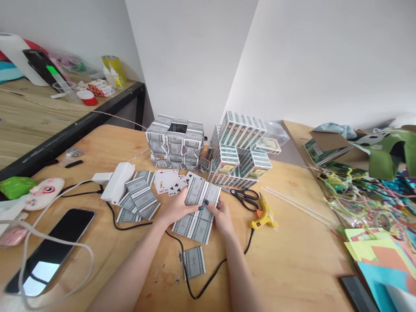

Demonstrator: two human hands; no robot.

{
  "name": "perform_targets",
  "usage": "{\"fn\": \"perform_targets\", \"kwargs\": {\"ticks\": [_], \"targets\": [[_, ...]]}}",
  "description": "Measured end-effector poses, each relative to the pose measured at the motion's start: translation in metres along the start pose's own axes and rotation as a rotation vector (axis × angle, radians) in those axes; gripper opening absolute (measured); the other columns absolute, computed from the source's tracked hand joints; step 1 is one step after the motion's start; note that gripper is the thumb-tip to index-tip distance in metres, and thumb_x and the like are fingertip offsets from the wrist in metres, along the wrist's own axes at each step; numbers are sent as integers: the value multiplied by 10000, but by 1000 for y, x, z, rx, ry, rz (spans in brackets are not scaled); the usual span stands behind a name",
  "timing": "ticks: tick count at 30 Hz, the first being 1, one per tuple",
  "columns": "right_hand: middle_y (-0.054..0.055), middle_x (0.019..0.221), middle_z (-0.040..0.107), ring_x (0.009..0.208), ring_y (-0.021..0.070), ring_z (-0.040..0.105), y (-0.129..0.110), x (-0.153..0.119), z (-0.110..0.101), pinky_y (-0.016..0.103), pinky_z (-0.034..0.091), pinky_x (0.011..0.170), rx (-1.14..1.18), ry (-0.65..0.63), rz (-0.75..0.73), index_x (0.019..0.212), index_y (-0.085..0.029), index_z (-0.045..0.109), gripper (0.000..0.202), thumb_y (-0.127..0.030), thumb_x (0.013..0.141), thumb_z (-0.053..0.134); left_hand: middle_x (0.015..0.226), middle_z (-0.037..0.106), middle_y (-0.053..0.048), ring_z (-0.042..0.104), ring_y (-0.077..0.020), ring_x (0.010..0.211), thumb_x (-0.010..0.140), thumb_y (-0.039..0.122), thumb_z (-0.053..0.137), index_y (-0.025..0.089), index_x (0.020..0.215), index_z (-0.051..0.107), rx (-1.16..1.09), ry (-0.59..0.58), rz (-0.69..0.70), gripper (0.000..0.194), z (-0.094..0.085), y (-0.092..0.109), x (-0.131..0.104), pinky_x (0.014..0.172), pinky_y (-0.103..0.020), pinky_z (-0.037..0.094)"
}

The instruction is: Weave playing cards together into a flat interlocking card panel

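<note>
A panel [198,225] of patterned cards is held above the middle of the table [286,260]. It is pinched by both the left hand [178,207] and the right hand [221,214], the 2 thumbs being laid near its centre; the fingers beneath are mostly hidden.

Both arms are passed under by a black cord [208,288], run from the glue gun [264,213] towards the power strip [118,183]. A loose card [195,262] is found just beside its loop. Scissors [244,197] are noted near the glue gun, with glue sticks [299,206] laid to the right. Patterned cards [143,201] are heaped left of the hands; face-up cards [169,182] are partly covered by the panel. The phone [61,238] is crossed by a white cable [82,245].

A card block [175,149] is seen at the back, pierced on top by a dark opening whose inside cannot be made out. Card packs [242,130] are stacked beside it. A clear box [277,130] is partly blocked by them. Yarn [360,195] is tangled at the right, its strands hard to separate. A black object [355,292] is cut off at the lower edge and cannot be identified.
</note>
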State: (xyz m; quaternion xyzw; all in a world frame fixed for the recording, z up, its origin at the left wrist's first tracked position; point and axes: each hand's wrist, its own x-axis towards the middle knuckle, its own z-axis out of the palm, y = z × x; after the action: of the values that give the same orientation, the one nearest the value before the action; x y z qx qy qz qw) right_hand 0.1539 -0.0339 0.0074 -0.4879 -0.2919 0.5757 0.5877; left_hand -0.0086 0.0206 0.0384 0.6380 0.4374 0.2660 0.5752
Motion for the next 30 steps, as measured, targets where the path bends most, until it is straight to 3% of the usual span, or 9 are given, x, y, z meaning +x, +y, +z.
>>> {"fn": "perform_targets", "kwargs": {"ticks": [7, 11, 16, 23, 30], "targets": [[58, 883, 708, 763, 210, 647, 1, -6, -1, 323, 487, 734, -39, -85, 81, 857, -169, 656, 285, -335, 636, 721, 1085, 628, -73, 604, -224, 962, 795, 424, 502, 189, 1277, 410, -262, 118, -22, 544, -1, -22, 5, 808, -346, 478], [54, 870, 708, 764, 207, 641, -1, -5, 3, 315, 487, 716, -45, 0, 44, 876, -171, 654, 308, -399, 672, 684, 1037, 642, -71, 604, -219, 927, 775, 405, 539, 165, 1174, 506, -210, 96, 12, 467, 0, -24, 6, 800, -342, 475], [51, 787, 707, 690, 202, 633, -4, -5, 4, 307, 482, 657, -53, -25, 53, 811, -157, 666, 290, -392, 648, 707, 881, 667, -59, 607, -220, 816, 740, 406, 578, 145, 949, 607, -152, 77, -25, 336, -1, -22, 6, 709, -327, 479], [26, 770, 706, 666, 190, 626, -5, -5, 3, 298, 471, 648, -91, -59, 53, 782, -168, 676, 265, -382, 632, 721, 674, 612, -11, 558, -176, 645, 708, 444, 572, 136, 786, 606, -12, 102, -49, 320, -3, -25, 8, 564, -267, 427], [14, 746, 700, 660, 197, 625, -6, -5, 3, 307, 481, 625, -155, -75, 44, 792, -181, 678, 254, -383, 642, 709, 662, 598, 8, 534, -158, 614, 721, 418, 558, 159, 710, 582, 84, 88, -22, 260, -4, -24, 7, 548, -250, 398]]}}
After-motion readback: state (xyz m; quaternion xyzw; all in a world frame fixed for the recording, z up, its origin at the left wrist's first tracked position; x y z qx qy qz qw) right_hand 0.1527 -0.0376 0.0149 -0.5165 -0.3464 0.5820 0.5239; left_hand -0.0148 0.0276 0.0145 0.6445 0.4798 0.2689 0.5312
